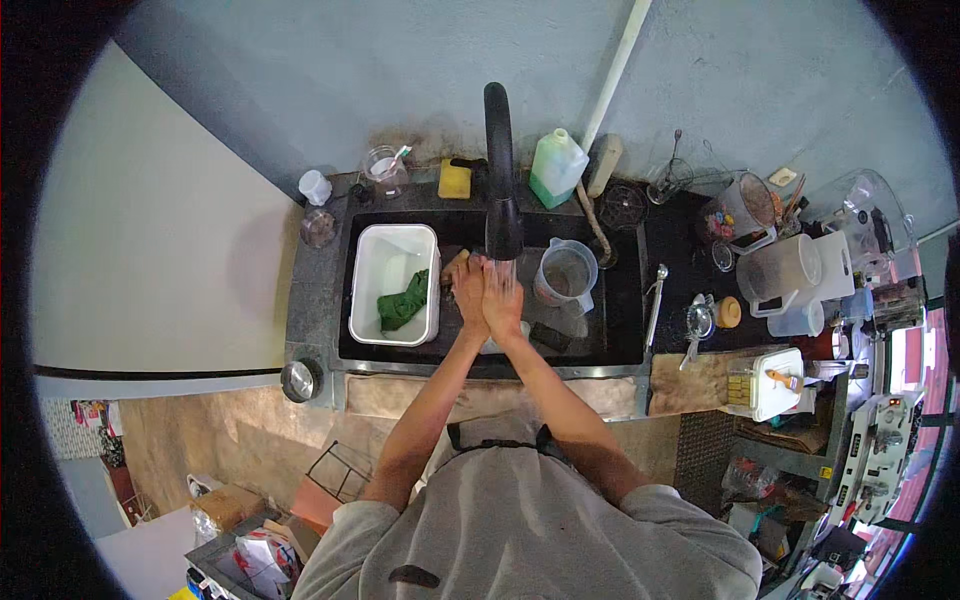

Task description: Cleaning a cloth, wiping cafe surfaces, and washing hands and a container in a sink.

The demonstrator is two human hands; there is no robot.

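Observation:
My left hand and my right hand are pressed side by side over the black sink, under the spout of a black faucet. Running water falls on my right hand and blurs its fingers. Whether anything lies between the palms is hidden. Just left of my left fingers is a tan object, too unclear to name. A white plastic tub stands in the sink on the left, with a wet green cloth inside. To the right sits a clear plastic measuring jug.
Behind the sink stand a yellow sponge, a jar with a toothbrush and a jug of green liquid. Pitchers, a strainer and a lidded container crowd the right counter. A metal bowl rests at the left corner.

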